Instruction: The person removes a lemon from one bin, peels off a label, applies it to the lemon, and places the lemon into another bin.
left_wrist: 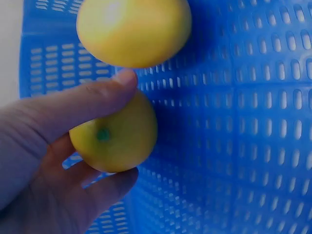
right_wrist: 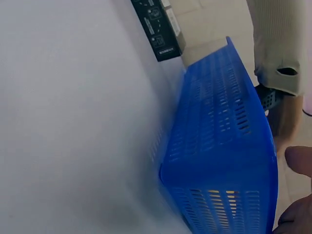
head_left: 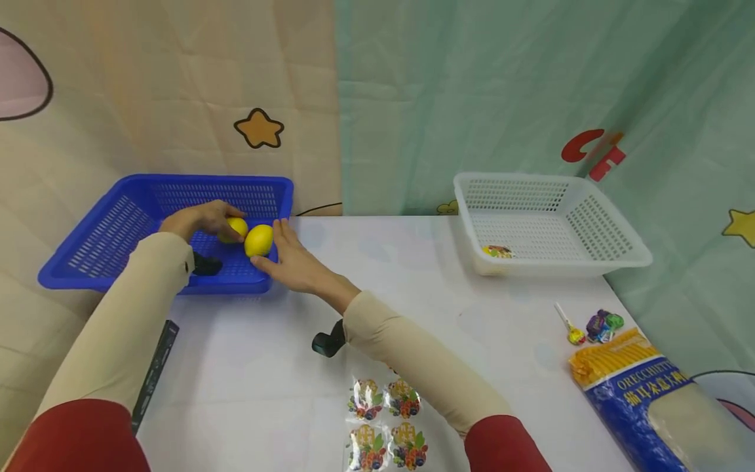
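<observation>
Inside the blue plastic basket (head_left: pixel 159 282), my left hand (head_left: pixel 203 217) grips a yellow lemon (head_left: pixel 238 227). The left wrist view has the thumb across this lemon (left_wrist: pixel 131 141) and the other fingers under it. A second lemon (head_left: pixel 258 240) lies right beside it in the basket's right part. At the basket's right end is my right hand (head_left: pixel 297 265), its fingers straight along the rim and its thumb near the second lemon. In the right wrist view only fingertips (right_wrist: pixel 298 161) show, next to the basket's edge.
A white basket (head_left: pixel 566 267) with a small colourful packet inside stands at the back right. Nearby lie a lollipop (head_left: pixel 571 328), wrapped candies (head_left: pixel 603 326) and a pasta bag (head_left: pixel 655 400). Fruit-printed packets (head_left: pixel 367 449) lie in front; a black box (head_left: pixel 156 370) is at left.
</observation>
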A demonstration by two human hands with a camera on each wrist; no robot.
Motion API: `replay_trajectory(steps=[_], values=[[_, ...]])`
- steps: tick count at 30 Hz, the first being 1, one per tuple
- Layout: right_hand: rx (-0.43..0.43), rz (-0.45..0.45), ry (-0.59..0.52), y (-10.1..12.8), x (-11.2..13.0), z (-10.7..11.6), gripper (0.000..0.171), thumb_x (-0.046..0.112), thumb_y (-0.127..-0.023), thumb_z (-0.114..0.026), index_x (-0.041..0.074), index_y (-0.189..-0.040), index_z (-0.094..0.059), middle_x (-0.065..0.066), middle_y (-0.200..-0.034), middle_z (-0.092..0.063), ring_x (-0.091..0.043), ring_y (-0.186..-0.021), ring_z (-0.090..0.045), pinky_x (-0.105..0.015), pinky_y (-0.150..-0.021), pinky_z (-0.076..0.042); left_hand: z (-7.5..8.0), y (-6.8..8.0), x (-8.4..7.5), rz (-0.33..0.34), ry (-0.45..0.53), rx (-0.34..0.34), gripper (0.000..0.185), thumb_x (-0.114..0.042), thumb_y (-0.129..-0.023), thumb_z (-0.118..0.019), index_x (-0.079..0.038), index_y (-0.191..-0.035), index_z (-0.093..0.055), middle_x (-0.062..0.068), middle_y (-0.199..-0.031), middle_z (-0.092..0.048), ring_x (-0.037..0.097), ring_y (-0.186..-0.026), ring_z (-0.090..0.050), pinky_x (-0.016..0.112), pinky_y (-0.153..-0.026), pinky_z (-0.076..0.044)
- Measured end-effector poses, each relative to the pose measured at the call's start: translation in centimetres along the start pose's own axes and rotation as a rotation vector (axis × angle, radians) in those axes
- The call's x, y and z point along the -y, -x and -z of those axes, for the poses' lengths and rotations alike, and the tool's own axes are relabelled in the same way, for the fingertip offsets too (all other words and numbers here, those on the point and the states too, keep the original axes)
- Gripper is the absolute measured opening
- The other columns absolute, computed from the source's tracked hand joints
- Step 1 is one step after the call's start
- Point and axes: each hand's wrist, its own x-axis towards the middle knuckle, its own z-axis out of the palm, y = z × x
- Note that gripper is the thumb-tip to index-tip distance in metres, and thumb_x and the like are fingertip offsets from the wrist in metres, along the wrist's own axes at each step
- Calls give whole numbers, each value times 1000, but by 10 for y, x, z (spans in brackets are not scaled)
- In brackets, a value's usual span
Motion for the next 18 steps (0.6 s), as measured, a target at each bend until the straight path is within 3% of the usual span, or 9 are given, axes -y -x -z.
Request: replay_trajectory(steps=[4, 12, 18], values=[[28, -3, 51, -2, 5, -6, 82, 42, -103, -45, 4, -156, 5, -7, -161, 20, -13, -147, 16, -23, -116, 1, 2, 3, 4, -13, -8, -11, 71, -19, -94, -67, 10, -147, -30, 39, -139, -33, 53, -121, -38, 69, -103, -30], [32, -19, 36, -1, 6, -4, 82, 41, -103, -47, 4, -156, 5, -7, -161, 21, -13, -147, 16, -24, -116, 1, 7, 11, 15, -62, 6, -162, 63, -13, -91, -67, 22, -134, -36, 41, -129, -40, 51, -111, -45, 62, -98, -39], [50, -17, 27, -1, 5, -5, 83, 41, -103, -45, 5, -156, 7, -5, -160, 24, -11, -146, 19, -24, -115, 3, 13, 21, 20, -111, 14, -170, 56, -12, -95, -63, 19, -136, -41, 41, -134, -43, 50, -116, -45, 64, -100, -37]])
